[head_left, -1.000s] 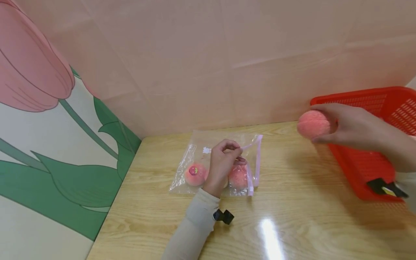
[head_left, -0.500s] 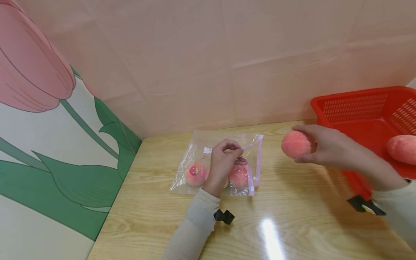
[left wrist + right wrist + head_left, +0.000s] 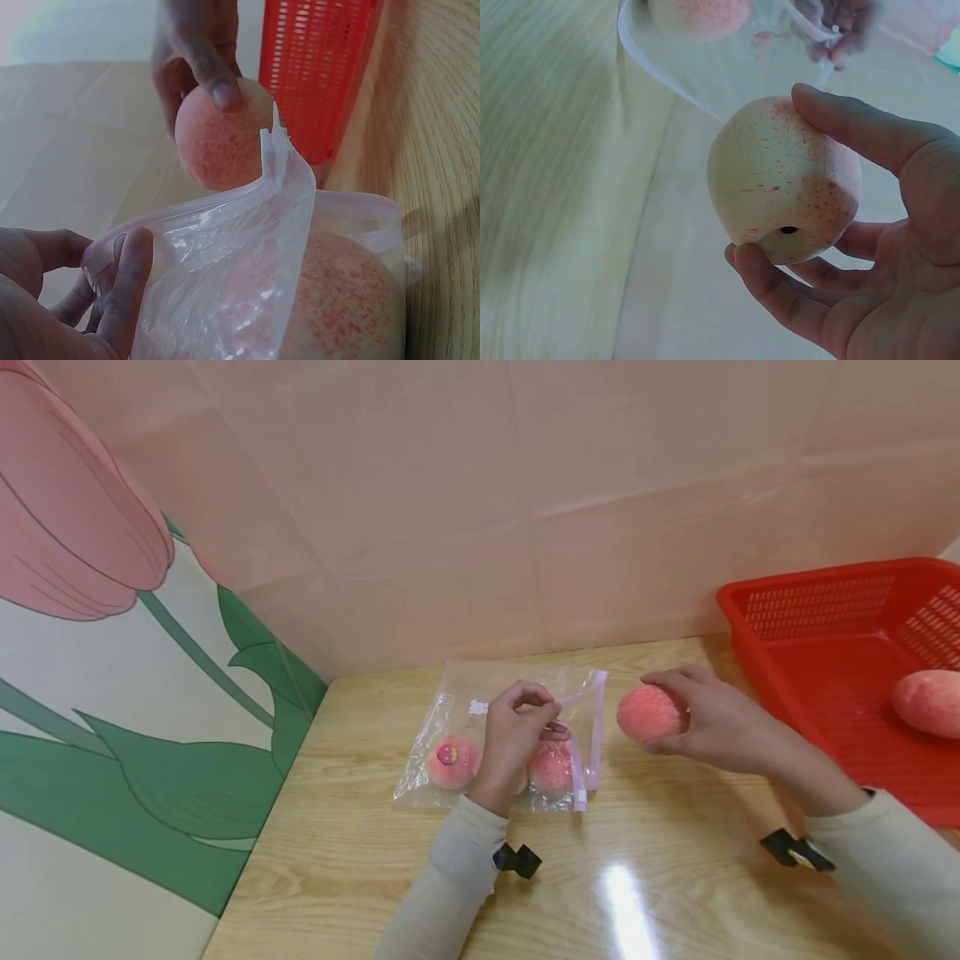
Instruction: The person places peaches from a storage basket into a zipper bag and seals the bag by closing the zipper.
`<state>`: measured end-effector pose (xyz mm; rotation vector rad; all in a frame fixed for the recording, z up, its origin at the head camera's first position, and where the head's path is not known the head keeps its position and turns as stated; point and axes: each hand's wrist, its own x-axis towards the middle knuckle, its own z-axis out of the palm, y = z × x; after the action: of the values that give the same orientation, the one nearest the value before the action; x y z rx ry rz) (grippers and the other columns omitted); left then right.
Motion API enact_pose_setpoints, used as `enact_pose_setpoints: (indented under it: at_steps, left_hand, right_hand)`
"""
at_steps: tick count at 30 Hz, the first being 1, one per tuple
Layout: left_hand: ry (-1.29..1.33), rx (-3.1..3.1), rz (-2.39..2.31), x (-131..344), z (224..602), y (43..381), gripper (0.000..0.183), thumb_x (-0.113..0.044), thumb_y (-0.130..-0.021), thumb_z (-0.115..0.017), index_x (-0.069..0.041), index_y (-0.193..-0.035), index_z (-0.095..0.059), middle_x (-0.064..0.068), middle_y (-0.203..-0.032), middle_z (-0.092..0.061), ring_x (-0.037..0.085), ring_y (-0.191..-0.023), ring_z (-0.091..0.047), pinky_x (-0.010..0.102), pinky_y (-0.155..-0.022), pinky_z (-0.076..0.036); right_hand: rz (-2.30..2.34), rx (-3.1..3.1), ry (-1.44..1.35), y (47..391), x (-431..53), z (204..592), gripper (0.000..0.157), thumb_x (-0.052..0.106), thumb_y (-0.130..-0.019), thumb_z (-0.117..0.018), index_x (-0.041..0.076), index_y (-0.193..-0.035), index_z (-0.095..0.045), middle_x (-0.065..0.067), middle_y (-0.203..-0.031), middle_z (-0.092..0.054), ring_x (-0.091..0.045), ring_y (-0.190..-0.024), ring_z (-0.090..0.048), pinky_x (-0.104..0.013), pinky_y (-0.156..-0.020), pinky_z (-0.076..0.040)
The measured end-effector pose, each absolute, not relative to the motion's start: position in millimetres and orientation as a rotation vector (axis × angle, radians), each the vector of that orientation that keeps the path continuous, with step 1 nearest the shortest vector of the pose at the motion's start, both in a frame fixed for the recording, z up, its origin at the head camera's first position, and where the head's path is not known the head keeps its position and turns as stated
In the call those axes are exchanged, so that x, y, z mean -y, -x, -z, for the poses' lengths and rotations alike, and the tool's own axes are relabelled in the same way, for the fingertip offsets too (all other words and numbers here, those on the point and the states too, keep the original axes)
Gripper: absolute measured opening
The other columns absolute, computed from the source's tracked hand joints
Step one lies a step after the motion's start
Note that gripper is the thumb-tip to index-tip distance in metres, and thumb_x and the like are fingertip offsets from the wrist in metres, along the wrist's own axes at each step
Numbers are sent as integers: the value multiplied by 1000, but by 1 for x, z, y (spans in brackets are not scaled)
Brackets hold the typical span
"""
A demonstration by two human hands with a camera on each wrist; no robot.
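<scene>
A clear zip bag [image 3: 461, 693] with a lilac edge lies on the table, its mouth facing right. Inside are peaches; one peach [image 3: 551, 767] sits near the mouth and another peach [image 3: 452, 762] further left, partly behind a printed label. My left hand [image 3: 513, 735] pinches the bag's upper edge, holding the mouth apart, as the left wrist view shows. My right hand [image 3: 712, 718] grips a pink, speckled peach [image 3: 651, 714] just right of the mouth, apart from the bag. In the right wrist view this peach [image 3: 780, 180] shows a pale side with a small dark hollow.
A red plastic basket [image 3: 780, 681] with slotted walls stands at the right, holding a pink peach [image 3: 930, 703]. Behind the wooden table [image 3: 337, 860] hangs a pinkish cloth wall [image 3: 450, 527]. A painted tulip panel [image 3: 187, 735] borders the left side.
My right hand has carried the peach from over the basket's edge leftward and down toward the bag's mouth. The left hand and bag have stayed in place.
</scene>
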<state>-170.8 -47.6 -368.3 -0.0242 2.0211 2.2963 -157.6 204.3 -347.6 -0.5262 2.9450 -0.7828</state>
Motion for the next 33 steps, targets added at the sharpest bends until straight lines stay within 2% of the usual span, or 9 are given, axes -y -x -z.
enact_pose_setpoints:
  at_steps: [4, 8, 14, 19, 22, 26, 33]
  left_hand:
    - [36, -2024, -2303, 47, 369, 171, 5, 1, -90, -67, -1, -93, -63, 9, -80, -62, 15, -59, -68, 32, -62, -65]
    - [43, -2029, -2314, 46, 369, 172, 6, 2, -89, -67, -1, -92, -64, 10, -79, -62, 16, -58, -68, 32, -61, -65]
    - [17, -2019, -2342, 46, 370, 173, 6, 4, -88, -67, 1, -92, -63, 6, -78, -60, 15, -57, -68, 31, -59, -64]
    - [9, -2010, -2373, 46, 370, 173, 7, 5, -88, -67, -1, -90, -64, 4, -78, -61, 15, -57, -67, 31, -59, -64]
    - [9, -1990, -2399, 46, 370, 173, 7, 6, -88, -66, -1, -90, -63, 4, -78, -61, 15, -57, -67, 32, -59, -64]
    - [11, -1971, -2426, 45, 370, 173, 8, 6, -88, -66, -2, -88, -63, 4, -79, -60, 16, -57, -67, 32, -59, -64]
    - [23, -1973, -2433, 45, 370, 173, 7, 6, -88, -65, 0, -90, -63, 3, -78, -59, 14, -56, -67, 29, -57, -64]
  right_hand:
    - [773, -2962, 533, 159, -198, 354, 86, 43, -74, -86, 10, -143, -48, -22, -135, -50, -31, -98, -58, -46, -72, -60]
    - [777, -2979, 549, 162, -192, 359, 85, 41, -73, -86, 8, -142, -49, -24, -134, -52, -37, -105, -59, -57, -81, -58]
    - [837, -2944, 529, 165, -179, 370, 86, 33, -75, -86, 4, -144, -46, -27, -137, -49, -44, -112, -59, -64, -90, -54]
    - [944, -2966, 496, 165, -166, 380, 90, 32, -73, -87, -2, -144, -42, -30, -138, -49, -45, -114, -57, -64, -90, -53]
    - [1008, -2995, 485, 163, -160, 383, 89, 31, -72, -89, -3, -140, -43, -29, -135, -50, -43, -110, -58, -61, -84, -56]
    - [1040, -3025, 487, 160, -155, 385, 85, 28, -70, -90, -2, -137, -45, -27, -134, -51, -41, -106, -59, -59, -80, -58]
    - [972, -3128, 600, 158, -145, 393, 80, 19, -69, -90, 1, -134, -47, -25, -132, -49, -40, -102, -61, -59, -83, -59]
